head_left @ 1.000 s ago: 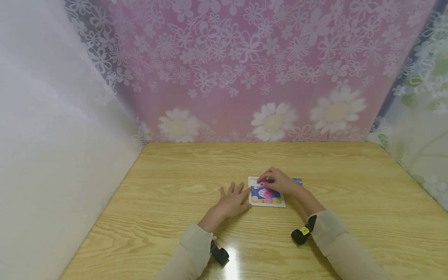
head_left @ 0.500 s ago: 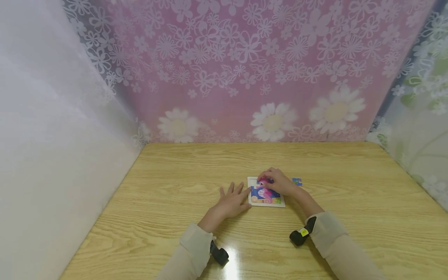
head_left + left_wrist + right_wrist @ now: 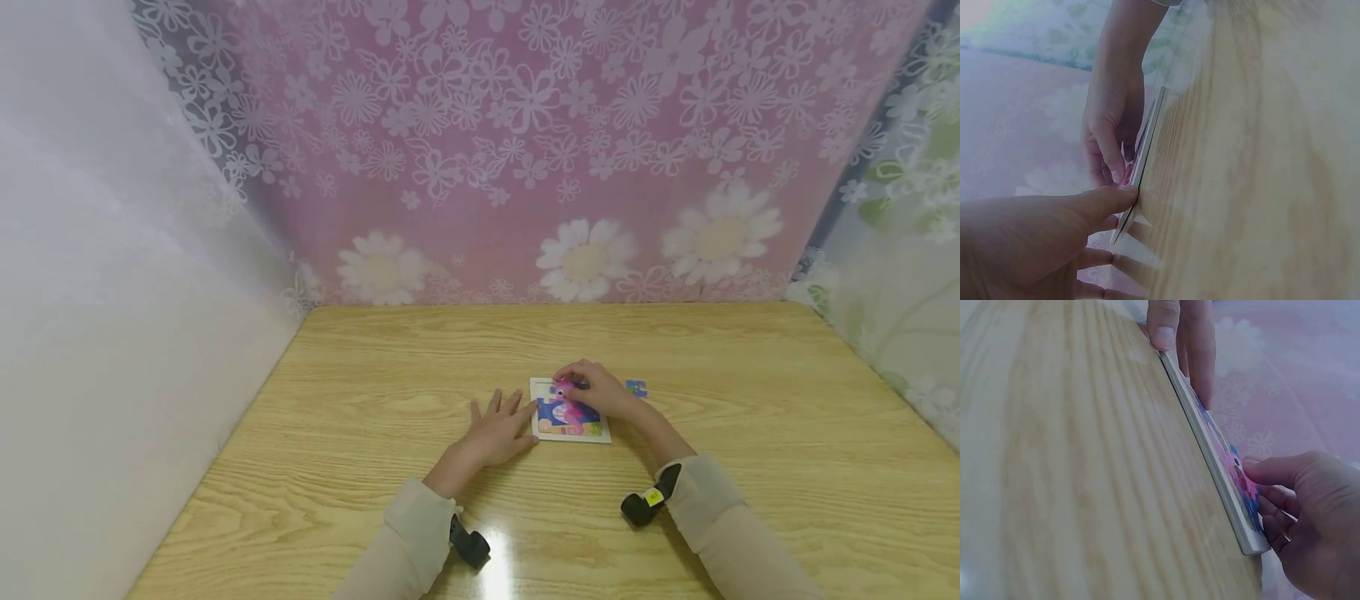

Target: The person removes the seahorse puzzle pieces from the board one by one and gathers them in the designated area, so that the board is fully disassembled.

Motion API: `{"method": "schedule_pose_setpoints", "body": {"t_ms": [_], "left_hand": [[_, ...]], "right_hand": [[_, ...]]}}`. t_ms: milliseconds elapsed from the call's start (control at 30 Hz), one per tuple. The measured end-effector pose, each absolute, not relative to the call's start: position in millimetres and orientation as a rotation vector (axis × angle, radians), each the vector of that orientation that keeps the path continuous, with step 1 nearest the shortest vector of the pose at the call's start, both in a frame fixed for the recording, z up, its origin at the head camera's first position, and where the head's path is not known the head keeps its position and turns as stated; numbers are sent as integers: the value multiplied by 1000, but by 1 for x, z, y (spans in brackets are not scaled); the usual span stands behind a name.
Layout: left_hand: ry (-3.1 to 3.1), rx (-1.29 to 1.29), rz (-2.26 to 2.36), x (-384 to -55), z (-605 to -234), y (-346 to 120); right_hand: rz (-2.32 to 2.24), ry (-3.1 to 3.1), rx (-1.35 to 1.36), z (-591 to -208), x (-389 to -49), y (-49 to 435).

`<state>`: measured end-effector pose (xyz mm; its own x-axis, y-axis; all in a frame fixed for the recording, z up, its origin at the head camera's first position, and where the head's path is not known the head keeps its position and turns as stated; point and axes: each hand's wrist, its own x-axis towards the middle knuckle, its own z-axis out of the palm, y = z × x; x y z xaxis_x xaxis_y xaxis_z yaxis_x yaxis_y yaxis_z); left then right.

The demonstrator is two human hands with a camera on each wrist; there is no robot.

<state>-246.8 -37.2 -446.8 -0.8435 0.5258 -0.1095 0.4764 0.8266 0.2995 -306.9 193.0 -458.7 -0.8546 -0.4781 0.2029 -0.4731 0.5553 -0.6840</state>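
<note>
Little has changed in the last second: the right hand (image 3: 604,390) pinches the seahorse-head piece (image 3: 560,392) over the upper part of the white puzzle frame (image 3: 573,439), so it seems unsettled; the left hand (image 3: 497,435), fingers spread, touches the frame's left edge; a loose blue piece (image 3: 637,388) lies right of the frame.

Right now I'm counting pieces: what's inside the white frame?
In the white frame: puzzle pieces showing pink seahorse and blue, sand colour nearest; pale backing at the far left. The right hand, pinching a pink piece, covers the far right corner; anything beneath cannot be seen.

Head view high, forward-down; wrist views low, close; puzzle (image 3: 568,415) in all
</note>
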Motion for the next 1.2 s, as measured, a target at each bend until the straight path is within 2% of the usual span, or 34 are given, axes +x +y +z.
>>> {"method": "schedule_pose_setpoints", "body": {"t_ms": [567, 1200], "left_hand": [[2821, 777, 391, -246, -445, -37], [2812, 786, 417, -245, -445, -38]], "right_hand": [[-1330, 2767, -639, -453, -302, 192], [-1444, 2669, -615, -445, -300, 192]]}}
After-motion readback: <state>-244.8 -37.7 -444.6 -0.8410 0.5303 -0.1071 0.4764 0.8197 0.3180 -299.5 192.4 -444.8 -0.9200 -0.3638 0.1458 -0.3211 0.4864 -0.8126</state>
